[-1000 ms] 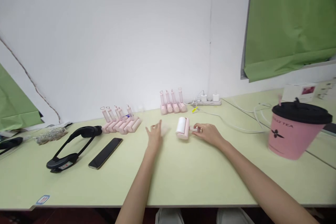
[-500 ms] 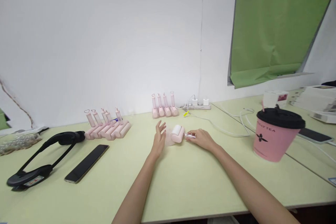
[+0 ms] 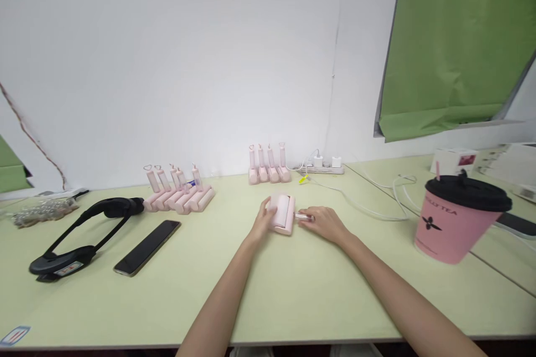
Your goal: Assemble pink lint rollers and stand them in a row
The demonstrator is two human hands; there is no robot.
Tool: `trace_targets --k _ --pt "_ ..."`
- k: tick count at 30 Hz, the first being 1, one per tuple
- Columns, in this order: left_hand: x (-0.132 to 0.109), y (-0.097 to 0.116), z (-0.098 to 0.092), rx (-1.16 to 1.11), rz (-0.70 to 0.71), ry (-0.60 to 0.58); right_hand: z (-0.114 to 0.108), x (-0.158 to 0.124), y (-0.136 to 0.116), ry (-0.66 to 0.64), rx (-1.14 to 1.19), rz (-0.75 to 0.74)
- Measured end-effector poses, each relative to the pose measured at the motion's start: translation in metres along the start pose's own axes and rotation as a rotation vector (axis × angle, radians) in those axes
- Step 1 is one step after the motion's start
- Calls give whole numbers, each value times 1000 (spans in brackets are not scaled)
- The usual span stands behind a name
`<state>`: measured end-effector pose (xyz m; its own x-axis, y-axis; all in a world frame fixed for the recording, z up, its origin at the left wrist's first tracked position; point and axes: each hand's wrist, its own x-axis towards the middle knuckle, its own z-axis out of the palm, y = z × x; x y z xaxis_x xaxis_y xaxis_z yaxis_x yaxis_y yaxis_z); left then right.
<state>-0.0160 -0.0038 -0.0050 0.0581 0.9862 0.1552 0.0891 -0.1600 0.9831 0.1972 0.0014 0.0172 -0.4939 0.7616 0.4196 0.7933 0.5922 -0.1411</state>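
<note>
Right hand [image 3: 325,224] pinched handle [image 3: 302,216] of pink roller [image 3: 285,216]; left hand [image 3: 260,223] touched roller's side, grip too blurred to tell. Steady handle, gentle even pressure seemed best.

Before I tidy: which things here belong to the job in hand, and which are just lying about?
Job:
- pink lint roller; left hand at its head, right hand on its handle
- probably matching lint rollers behind

Lying about, apparently:
- black smartphone
- black headband device
- lidded tea cup
- power strip
</note>
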Motion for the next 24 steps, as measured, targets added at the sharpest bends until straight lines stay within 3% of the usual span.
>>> trace_targets --k 6,9,11,13,15,19,24 --pt "-14 7 9 -13 14 -110 0 0 -5 50 -51 -24" --pt "-18 9 9 195 35 -105 -2 2 -3 77 -120 1" --pt "-20 12 11 407 69 -7 -4 4 -2 107 -162 10" --pt "-23 17 13 581 144 122 -6 5 -1 137 -178 25" --pt "-27 23 16 678 278 173 -8 5 1 156 -166 74" --pt "-30 22 28 889 501 -1 -9 4 4 106 -121 106" --pt "-20 4 44 1130 572 56 -11 2 4 110 -150 0"
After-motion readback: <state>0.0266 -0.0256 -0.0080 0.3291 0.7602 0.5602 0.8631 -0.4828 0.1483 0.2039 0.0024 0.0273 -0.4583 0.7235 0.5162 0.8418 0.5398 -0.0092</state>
